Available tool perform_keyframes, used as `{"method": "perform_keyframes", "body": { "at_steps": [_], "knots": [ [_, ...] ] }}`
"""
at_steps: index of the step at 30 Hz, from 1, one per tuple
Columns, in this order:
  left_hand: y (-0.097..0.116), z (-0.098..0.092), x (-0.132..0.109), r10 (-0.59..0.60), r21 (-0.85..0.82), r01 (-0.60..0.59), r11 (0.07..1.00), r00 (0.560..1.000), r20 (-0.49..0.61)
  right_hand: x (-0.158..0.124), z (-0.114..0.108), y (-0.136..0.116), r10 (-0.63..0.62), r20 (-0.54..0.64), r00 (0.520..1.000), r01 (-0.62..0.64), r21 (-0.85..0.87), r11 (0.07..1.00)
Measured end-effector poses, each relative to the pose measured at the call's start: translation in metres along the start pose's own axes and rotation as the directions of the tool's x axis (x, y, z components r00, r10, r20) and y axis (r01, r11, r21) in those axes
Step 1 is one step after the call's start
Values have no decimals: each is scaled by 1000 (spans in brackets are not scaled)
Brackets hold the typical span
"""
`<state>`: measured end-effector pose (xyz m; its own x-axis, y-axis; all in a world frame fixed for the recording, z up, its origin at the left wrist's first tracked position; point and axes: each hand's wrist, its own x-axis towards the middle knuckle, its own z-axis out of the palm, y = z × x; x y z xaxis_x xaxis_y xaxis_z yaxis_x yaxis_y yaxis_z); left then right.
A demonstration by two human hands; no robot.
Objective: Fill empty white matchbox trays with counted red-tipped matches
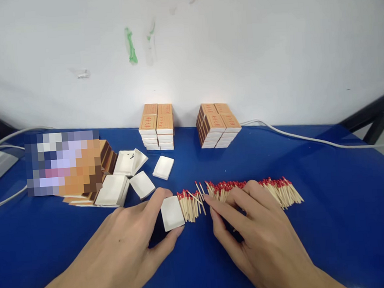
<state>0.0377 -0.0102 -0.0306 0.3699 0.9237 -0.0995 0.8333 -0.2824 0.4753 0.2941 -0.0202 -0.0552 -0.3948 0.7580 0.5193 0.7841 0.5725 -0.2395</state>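
My left hand [132, 236] grips a small white matchbox tray [172, 212] between thumb and index finger, its hollow side facing up. Right beside the tray lies a small group of red-headed matches [190, 207], with a few loose ones at its right end. At those loose matches, the thumb and index finger of my right hand [250, 227] are curled with their tips close together. What they pinch, if anything, is hidden. A long row of matches [282, 192] runs behind and beyond my right hand, heads pointing away from me.
Two stacks of orange-topped matchboxes, a left stack [157, 126] and a right stack [217, 124], stand by the white wall. Several white trays [142, 184] and brown-sided sleeves [106, 154] lie at left, partly under a blurred patch. White cables [296, 134] cross the blue table [333, 239].
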Motion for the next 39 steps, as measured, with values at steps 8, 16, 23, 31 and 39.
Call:
{"method": "perform_keyframes", "body": {
  "at_steps": [8, 16, 23, 31, 39],
  "knots": [
    [1, -1, 1, 7, -11, -7, 1000, 1000, 17, 1, -3, -2, -28, 25, 999, 29, -13, 1000],
    [1, -1, 0, -13, -30, 13, 999, 1000, 25, 2, -4, -4, -85, 31, 996, 83, 59, 995],
    [1, -1, 3, -15, -16, 15, 1000, 1000, 23, 3, -5, -3, -59, 0, 998, 59, 52, 997],
    [1, -2, 2, 4, -29, -3, 1000, 999, 40, 18, -2, 1, 80, 25, 996, -83, 150, 985],
    [0, -1, 1, 15, -20, -14, 1000, 999, 30, 31, 4, 0, 95, 144, 985, -113, 123, 986]
  ]
}}
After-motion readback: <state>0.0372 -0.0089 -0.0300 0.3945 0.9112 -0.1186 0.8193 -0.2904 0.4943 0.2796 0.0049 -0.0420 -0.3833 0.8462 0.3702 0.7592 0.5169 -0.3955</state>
